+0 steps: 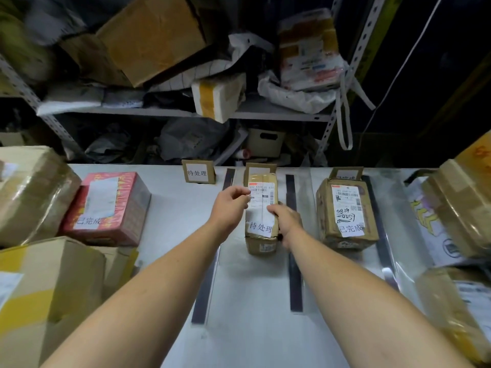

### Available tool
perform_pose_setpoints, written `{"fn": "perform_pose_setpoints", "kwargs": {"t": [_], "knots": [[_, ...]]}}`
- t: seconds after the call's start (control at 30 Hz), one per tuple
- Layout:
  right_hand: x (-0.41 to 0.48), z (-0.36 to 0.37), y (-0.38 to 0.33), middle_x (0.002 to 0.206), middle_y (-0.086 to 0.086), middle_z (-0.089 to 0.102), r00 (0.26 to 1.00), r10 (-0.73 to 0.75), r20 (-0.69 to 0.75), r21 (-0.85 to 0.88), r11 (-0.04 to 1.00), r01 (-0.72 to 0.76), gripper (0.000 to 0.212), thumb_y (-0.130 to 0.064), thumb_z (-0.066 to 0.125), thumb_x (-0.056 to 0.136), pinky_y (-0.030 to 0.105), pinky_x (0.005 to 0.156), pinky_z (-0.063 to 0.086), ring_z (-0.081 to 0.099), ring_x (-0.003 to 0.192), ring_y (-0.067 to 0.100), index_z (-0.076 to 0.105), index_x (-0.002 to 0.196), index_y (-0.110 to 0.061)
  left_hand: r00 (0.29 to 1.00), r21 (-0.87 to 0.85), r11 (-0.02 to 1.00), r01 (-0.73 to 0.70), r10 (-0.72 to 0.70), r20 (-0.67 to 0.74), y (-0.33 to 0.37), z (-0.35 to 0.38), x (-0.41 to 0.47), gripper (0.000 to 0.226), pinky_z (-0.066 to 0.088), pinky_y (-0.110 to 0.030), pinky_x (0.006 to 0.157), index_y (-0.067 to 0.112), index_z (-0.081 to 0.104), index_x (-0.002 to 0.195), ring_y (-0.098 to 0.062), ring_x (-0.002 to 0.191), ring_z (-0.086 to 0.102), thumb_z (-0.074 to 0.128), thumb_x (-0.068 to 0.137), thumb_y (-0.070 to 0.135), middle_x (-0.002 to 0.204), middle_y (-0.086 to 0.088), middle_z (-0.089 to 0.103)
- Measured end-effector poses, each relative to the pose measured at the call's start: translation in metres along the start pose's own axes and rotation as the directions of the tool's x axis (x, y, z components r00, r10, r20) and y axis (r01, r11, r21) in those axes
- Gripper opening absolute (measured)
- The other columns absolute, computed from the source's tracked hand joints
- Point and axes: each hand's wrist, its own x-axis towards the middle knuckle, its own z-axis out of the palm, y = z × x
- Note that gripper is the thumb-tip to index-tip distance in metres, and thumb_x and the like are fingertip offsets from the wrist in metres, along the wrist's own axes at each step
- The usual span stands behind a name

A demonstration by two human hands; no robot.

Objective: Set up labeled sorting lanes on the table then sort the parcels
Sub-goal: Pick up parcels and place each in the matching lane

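At the far left of the table (172, 208), a red box (103, 208) carried a slip reading 已完成, well apart from the hands. Right of it, at the table's back edge, a cardboard sign (198, 172) marked 待处理 stood just outside the first dark tape strip (207, 282). The left hand (229, 205) had its fingers curled and seemed to pinch the far left edge of the narrow brown parcel (261, 248), beside its shipping label (261, 195). The parcel lay straight ahead of both hands, in the lane between the first strip and the second tape strip (295, 274). Its long axis ran away from the person, parallel to the strips. A slip (261, 227) on it read 待处理. The right hand (288, 221) gripped the parcel's right edge nearer the person, thumb over the top. Another parcel (345, 216), tagged 已完成, sat in the next lane rightward. Since the words matched, the narrow parcel probably belonged leftward, toward the sign on the left hand's side.
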Motion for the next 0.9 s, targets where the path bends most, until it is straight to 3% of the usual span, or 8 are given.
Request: {"fn": "perform_pose_setpoints", "kwargs": {"t": [0.1, 0.2, 0.3, 0.4, 0.53, 0.63, 0.77, 0.9], "knots": [[-0.004, -0.003, -0.006, 0.103, 0.007, 0.078, 0.999, -0.027, -0.024, 0.0, 1.0, 0.027, 0.022, -0.012, 0.06, 0.097, 0.04, 0.078, 0.063, 0.075, 0.089, 0.025, 0.073, 0.114, -0.017, 1.0, 0.01, 1.0, 0.012, -0.013, 0.006, 0.0, 0.007, -0.011, 0.014, 0.043, -0.02, 0.064, 0.013, 0.065, 0.097, -0.014, 0.082, 0.058, 0.054, 0.096, 0.004, 0.091, 0.001, 0.066], [-0.014, -0.002, -0.018, 0.109, 0.002, 0.076, 0.985, -0.161, -0.053, -0.064, 0.985, 0.158, 0.016, -0.018, 0.062, 0.096, 0.036, 0.082, 0.06, 0.073, 0.095, 0.02, 0.073, 0.108, -0.021, 1.0, -0.01, 1.0, 0.018, -0.018, -0.02, 0.007, 0.013, -0.024, 0.017, 0.042, -0.021, 0.063, 0.016, 0.065, 0.092, -0.013, 0.081, 0.058, 0.054, 0.096, 0.004, 0.089, 0.002, 0.066], [-0.04, -0.002, -0.035, 0.128, -0.005, 0.064, 0.95, -0.309, -0.035, -0.229, 0.928, 0.293, 0.039, -0.027, 0.064, 0.095, 0.031, 0.087, 0.05, 0.062, 0.098, 0.012, 0.064, 0.133, -0.022, 0.996, -0.037, 0.999, 0.018, -0.021, -0.082, 0.019, 0.016, -0.042, 0.015, 0.041, -0.023, 0.064, 0.015, 0.066, 0.097, -0.014, 0.083, 0.059, 0.054, 0.096, 0.007, 0.091, 0.003, 0.066], [-0.069, 0.004, -0.05, 0.131, -0.001, 0.062, 0.916, -0.396, 0.061, -0.288, 0.872, 0.396, 0.043, -0.025, 0.064, 0.093, 0.026, 0.083, 0.044, 0.057, 0.103, 0.013, 0.063, 0.135, -0.021, 0.989, -0.051, 0.999, 0.005, -0.013, -0.148, 0.031, 0.014, -0.063, 0.016, 0.042, -0.024, 0.064, 0.014, 0.067, 0.103, -0.014, 0.083, 0.06, 0.054, 0.095, 0.009, 0.094, 0.001, 0.066], [-0.11, 0.023, -0.058, 0.127, 0.002, 0.065, 0.886, -0.39, 0.25, -0.244, 0.86, 0.448, 0.043, -0.024, 0.066, 0.093, 0.029, 0.093, 0.046, 0.059, 0.116, 0.019, 0.063, 0.135, -0.017, 0.966, -0.108, 0.994, -0.031, 0.002, -0.257, 0.046, 0.0, -0.096, 0.017, 0.044, -0.021, 0.062, 0.014, 0.069, 0.099, -0.013, 0.079, 0.06, 0.054, 0.093, 0.007, 0.094, -0.004, 0.067], [-0.142, 0.048, -0.051, 0.12, 0.003, 0.066, 0.844, -0.389, 0.37, -0.208, 0.85, 0.484, 0.04, -0.02, 0.066, 0.094, 0.029, 0.088, 0.047, 0.061, 0.109, 0.018, 0.063, 0.133, -0.013, 0.929, -0.146, 0.988, -0.045, -0.013, -0.369, 0.048, -0.018, -0.135, 0.02, 0.045, -0.015, 0.054, 0.012, 0.07, 0.096, -0.013, 0.078, 0.061, 0.051, 0.093, 0.004, 0.092, -0.005, 0.069], [-0.181, 0.086, -0.014, 0.112, 0.007, 0.071, 0.822, -0.316, 0.473, -0.16, 0.887, 0.433, 0.036, -0.019, 0.07, 0.09, 0.032, 0.084, 0.056, 0.068, 0.103, 0.021, 0.066, 0.124, -0.01, 0.88, -0.159, 0.987, -0.021, -0.057, -0.471, 0.031, -0.049, -0.188, 0.02, 0.045, -0.024, 0.061, 0.012, 0.07, 0.098, -0.016, 0.083, 0.065, 0.051, 0.094, 0.007, 0.097, -0.01, 0.072], [-0.223, 0.123, 0.024, 0.101, 0.003, 0.07, 0.782, -0.208, 0.587, -0.209, 0.895, 0.394, 0.03, -0.025, 0.066, 0.095, 0.024, 0.07, 0.048, 0.063, 0.088, 0.012, 0.069, 0.118, -0.007, 0.795, -0.167, 0.986, -0.018, -0.088, -0.6, 0.007, -0.1, -0.241, 0.016, 0.046, -0.023, 0.06, 0.013, 0.069, 0.092, -0.018, 0.079, 0.062, 0.055, 0.093, 0.005, 0.091, -0.006, 0.069]]}}
